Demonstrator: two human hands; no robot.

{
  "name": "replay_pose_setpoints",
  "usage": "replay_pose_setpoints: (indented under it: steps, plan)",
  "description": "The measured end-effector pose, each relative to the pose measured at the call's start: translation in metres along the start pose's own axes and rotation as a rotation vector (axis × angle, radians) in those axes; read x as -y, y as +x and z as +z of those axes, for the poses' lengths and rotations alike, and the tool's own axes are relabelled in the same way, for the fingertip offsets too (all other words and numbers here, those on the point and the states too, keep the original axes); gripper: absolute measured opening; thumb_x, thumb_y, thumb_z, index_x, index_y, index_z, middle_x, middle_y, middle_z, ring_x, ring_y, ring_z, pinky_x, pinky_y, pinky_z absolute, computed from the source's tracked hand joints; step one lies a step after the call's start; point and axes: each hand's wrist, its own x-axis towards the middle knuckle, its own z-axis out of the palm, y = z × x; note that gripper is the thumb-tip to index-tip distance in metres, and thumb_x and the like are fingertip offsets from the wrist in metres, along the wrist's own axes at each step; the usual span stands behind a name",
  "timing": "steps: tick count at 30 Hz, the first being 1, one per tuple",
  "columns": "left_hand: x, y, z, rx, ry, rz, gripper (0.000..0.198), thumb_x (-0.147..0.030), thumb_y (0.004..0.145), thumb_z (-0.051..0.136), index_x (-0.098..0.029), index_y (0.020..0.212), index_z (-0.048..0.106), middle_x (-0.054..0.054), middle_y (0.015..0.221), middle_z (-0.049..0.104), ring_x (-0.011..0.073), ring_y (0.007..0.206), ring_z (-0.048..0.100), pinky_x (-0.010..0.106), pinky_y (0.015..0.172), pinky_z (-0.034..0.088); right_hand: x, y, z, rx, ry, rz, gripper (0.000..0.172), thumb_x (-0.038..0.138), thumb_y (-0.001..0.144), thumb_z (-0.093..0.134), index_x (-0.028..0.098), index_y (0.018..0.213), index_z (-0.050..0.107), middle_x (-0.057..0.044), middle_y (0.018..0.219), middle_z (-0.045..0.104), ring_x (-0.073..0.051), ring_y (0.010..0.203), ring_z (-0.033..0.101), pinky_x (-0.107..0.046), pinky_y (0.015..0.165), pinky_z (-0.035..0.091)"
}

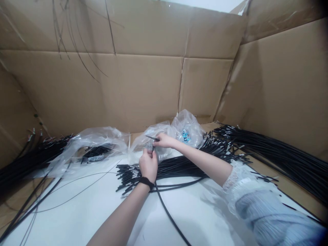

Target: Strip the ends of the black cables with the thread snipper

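Note:
A black cable (165,206) runs up from the front edge into my left hand (148,165), whose fingers are closed around it near its end. Just above and to the right, my right hand (165,140) pinches a thin dark pointed piece (151,137); whether it is a tool or a bit of tubing cannot be made out. Both hands are close together, the cable's end standing up between them. Behind them lies a clear plastic bag (138,145). Under my right forearm rests a bundle of cut black cables (176,167), with pale marks near the ends.
Another clear bag (188,131) holds small blue pieces. At left, a plastic bag (102,135) lies by short black pieces (98,150). Thick black cable bundles lie at far left (23,167) and right (271,150). Cardboard walls (143,85) enclose the white work surface (102,205).

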Motion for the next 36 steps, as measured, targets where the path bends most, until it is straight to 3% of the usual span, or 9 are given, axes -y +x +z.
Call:
replay_pose_setpoints:
  steps: [5, 9, 13, 16, 19, 22, 28, 36]
  plan:
    - [-0.002, 0.0, 0.0, 0.015, 0.029, 0.002, 0.012, -0.027, 0.079, 0.047, -0.019, 0.071, 0.049, 0.004, 0.065, 0.063, 0.0174, 0.058, 0.058, 0.026, 0.057, 0.034, 0.014, 0.0, -0.001, 0.025, -0.191, 0.009, 0.016, 0.019, 0.077, 0.054, 0.008, 0.073, 0.065, -0.004, 0.065, 0.06, -0.011, 0.06, 0.052, -0.021, 0.056, 0.037]
    - [-0.002, 0.0, -0.001, 0.027, 0.043, 0.006, 0.012, -0.027, 0.08, 0.046, -0.018, 0.072, 0.051, 0.005, 0.065, 0.063, 0.0172, 0.057, 0.057, 0.025, 0.055, 0.033, 0.019, 0.003, 0.006, 0.004, -0.256, 0.023, 0.021, 0.029, 0.081, 0.056, 0.01, 0.073, 0.059, -0.001, 0.069, 0.058, -0.01, 0.064, 0.053, -0.024, 0.063, 0.043]
    - [-0.002, 0.0, -0.001, 0.028, 0.051, 0.019, 0.014, -0.026, 0.082, 0.044, -0.018, 0.072, 0.051, 0.006, 0.066, 0.063, 0.0183, 0.061, 0.058, 0.026, 0.057, 0.033, 0.018, 0.005, 0.007, -0.051, -0.207, 0.033, 0.021, 0.028, 0.077, 0.056, 0.008, 0.071, 0.061, -0.001, 0.063, 0.056, -0.009, 0.058, 0.05, -0.02, 0.054, 0.038]
    - [-0.002, 0.0, -0.001, 0.026, 0.049, 0.014, 0.018, -0.027, 0.084, 0.041, -0.018, 0.072, 0.051, 0.007, 0.066, 0.063, 0.0187, 0.062, 0.059, 0.026, 0.057, 0.035, 0.013, -0.001, -0.001, -0.104, -0.143, -0.001, 0.027, 0.027, 0.082, 0.045, 0.007, 0.079, 0.063, -0.002, 0.063, 0.057, -0.007, 0.054, 0.047, -0.018, 0.049, 0.032]
    - [-0.003, -0.001, -0.001, 0.019, 0.042, 0.003, 0.019, -0.027, 0.084, 0.04, -0.018, 0.072, 0.051, 0.007, 0.068, 0.064, 0.0187, 0.062, 0.059, 0.026, 0.058, 0.035, 0.002, -0.015, -0.008, -0.17, -0.129, -0.068, 0.04, 0.039, 0.088, 0.038, 0.009, 0.081, 0.062, -0.003, 0.068, 0.059, -0.008, 0.058, 0.047, -0.018, 0.052, 0.031]
    - [-0.004, -0.001, -0.001, 0.007, 0.035, -0.01, 0.018, -0.027, 0.084, 0.041, -0.018, 0.072, 0.051, 0.007, 0.069, 0.064, 0.019, 0.064, 0.06, 0.026, 0.058, 0.036, -0.011, -0.03, -0.009, -0.201, -0.284, -0.12, 0.047, 0.052, 0.085, 0.041, 0.01, 0.079, 0.062, -0.006, 0.07, 0.061, -0.012, 0.062, 0.051, -0.021, 0.054, 0.03]
    - [-0.003, 0.0, 0.0, 0.007, 0.022, -0.013, 0.017, -0.029, 0.083, 0.043, -0.018, 0.073, 0.051, 0.006, 0.068, 0.065, 0.0182, 0.062, 0.06, 0.026, 0.058, 0.037, -0.022, -0.038, -0.002, -0.202, -0.486, -0.128, 0.042, 0.047, 0.086, 0.042, 0.012, 0.087, 0.065, -0.011, 0.078, 0.066, -0.018, 0.071, 0.06, -0.022, 0.06, 0.034]
    - [-0.001, 0.0, -0.001, -0.004, 0.041, -0.004, 0.015, -0.028, 0.082, 0.044, -0.018, 0.073, 0.051, 0.005, 0.068, 0.064, 0.0186, 0.063, 0.06, 0.027, 0.061, 0.038, -0.003, -0.031, -0.004, -0.162, -0.544, -0.109, 0.043, 0.047, 0.083, 0.045, 0.01, 0.083, 0.068, -0.014, 0.077, 0.067, -0.022, 0.072, 0.062, -0.024, 0.058, 0.037]
